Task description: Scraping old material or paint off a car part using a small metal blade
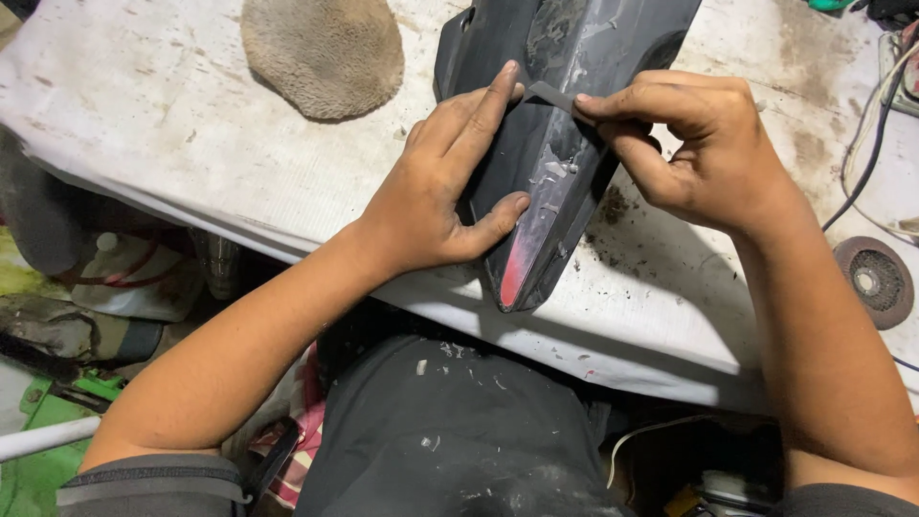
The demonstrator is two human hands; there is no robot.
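R hand (704,144) pinches a small dark strip of sandpaper-like sheet (549,93) between thumb and bent fingers, strip's free end lying on the long black plastic fairing panel (560,144), a glossy tapered piece w/ a reddish tip nearest the person. L hand (442,187) lies flat and spread on the same panel: index finger stretched up along it, tip touching the strip's end, thumb pressed on the panel lower down near the scuffed grey-white patches (filler or scraped paint, can't tell which). L hand grips nothing, just presses down.

Panel lies on a dirty white worktable (163,115), its reddish tip reaching the table's near edge, wide end running off the top of view. Dark crumbs and smudges on the table just R of the panel.

Further out: a tan fuzzy oval pad (324,53) on the table, well apart to the L of the panel. At far R a round rusty-brown grinding disc (876,280) near the table edge, w/ black and white cables (876,134) above it. Below the table, the person's dark dusty trousers (450,431).
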